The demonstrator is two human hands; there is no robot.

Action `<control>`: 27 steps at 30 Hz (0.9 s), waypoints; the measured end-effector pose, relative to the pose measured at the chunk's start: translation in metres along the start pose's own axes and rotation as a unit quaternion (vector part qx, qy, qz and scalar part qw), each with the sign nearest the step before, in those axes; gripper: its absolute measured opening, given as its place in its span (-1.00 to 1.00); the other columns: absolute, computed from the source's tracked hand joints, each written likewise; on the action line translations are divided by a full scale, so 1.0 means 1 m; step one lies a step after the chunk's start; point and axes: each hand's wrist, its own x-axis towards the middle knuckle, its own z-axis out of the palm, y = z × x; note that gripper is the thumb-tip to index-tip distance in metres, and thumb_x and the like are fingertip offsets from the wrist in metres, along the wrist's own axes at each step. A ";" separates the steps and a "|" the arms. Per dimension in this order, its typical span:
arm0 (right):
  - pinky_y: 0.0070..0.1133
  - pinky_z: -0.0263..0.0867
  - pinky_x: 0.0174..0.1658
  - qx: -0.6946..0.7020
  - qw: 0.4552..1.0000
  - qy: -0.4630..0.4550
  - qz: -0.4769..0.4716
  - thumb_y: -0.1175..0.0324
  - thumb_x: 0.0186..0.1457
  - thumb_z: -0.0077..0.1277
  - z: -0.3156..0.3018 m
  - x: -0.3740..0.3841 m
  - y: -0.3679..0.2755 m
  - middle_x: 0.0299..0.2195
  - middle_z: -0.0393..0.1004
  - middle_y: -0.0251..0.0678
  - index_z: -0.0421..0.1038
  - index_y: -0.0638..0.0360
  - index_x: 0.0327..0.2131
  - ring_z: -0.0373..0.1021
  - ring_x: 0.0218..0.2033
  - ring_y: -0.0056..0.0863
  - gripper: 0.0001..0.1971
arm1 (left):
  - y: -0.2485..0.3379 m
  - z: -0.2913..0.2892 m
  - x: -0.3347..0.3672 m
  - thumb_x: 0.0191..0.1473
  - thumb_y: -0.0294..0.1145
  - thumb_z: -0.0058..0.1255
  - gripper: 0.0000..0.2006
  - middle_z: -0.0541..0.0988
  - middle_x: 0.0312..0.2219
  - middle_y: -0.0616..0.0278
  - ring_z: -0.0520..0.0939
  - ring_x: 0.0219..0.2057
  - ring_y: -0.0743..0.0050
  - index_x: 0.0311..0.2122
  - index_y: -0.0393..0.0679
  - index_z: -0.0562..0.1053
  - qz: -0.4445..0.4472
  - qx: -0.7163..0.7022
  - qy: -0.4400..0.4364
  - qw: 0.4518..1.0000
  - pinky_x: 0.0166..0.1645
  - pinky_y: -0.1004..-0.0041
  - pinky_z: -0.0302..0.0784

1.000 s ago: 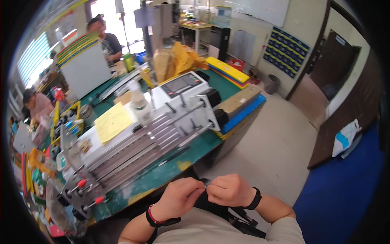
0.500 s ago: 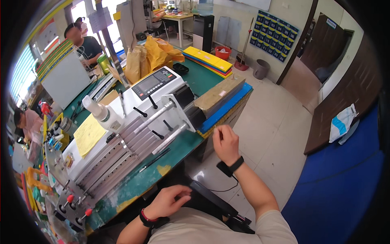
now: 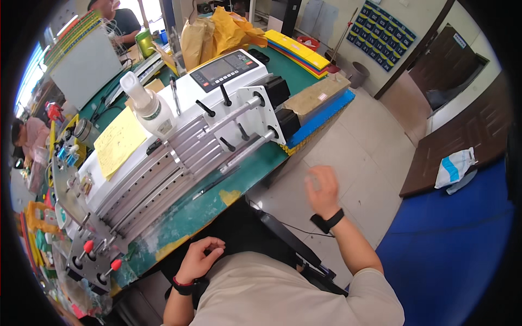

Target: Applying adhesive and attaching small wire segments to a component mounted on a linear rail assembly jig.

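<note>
Green-topped workbench [image 3: 187, 213] with a white-and-silver metal machine [image 3: 190, 144] lying across it.
Head view: bare right hand [image 3: 323, 190], loosely open, above pale floor tiles [image 3: 359, 155]; bare left hand [image 3: 200, 261] curled near the black-clad lap [image 3: 235, 224], grip unclear.

Two-digit numbers are printed in rows on the blue chart [image 3: 380, 35] hung on the wall [image 3: 420, 24]. The yellow sheet [image 3: 118, 142] is covered with handwriting too small to be read. Print that cannot be made out is borne by the bottle [image 3: 148, 106], the door sign [image 3: 460, 41], the block's sticker [image 3: 323, 98] and the machine's control panel [image 3: 224, 70].
</note>
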 end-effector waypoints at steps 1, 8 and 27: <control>-0.30 0.50 -0.13 0.110 0.990 -0.089 -0.005 0.35 0.23 0.18 0.009 -0.005 -0.009 -0.19 0.63 -0.06 0.48 0.31 0.02 0.57 -0.21 -0.08 -0.66 | -0.007 0.000 0.000 0.26 -0.54 0.19 -0.82 0.73 -0.23 0.18 0.72 -0.16 0.49 -0.06 -0.33 0.58 0.005 -0.008 0.004 1.000 -0.02 0.46 0.62; -0.12 0.44 0.10 -0.023 0.965 -0.215 0.148 0.29 0.21 0.14 0.062 -0.042 0.025 0.04 0.51 0.30 0.35 0.46 0.18 0.49 0.01 0.25 -0.45 | 0.014 -0.009 -0.019 0.28 -0.55 0.16 -0.82 0.72 -0.21 0.18 0.72 -0.16 0.48 -0.03 -0.33 0.56 0.012 0.004 0.004 1.000 0.00 0.46 0.62; -0.75 0.20 -0.40 0.421 0.896 -0.129 0.064 0.47 0.21 0.31 -0.064 0.189 -0.272 -0.49 0.43 -0.50 0.30 0.50 0.28 0.26 -0.47 -0.83 -0.37 | 0.087 -0.065 -0.130 0.07 -0.47 0.38 -0.81 0.73 -0.34 0.08 0.73 -0.35 0.18 -0.22 -0.29 0.65 0.367 0.019 0.079 0.927 -0.25 0.34 0.60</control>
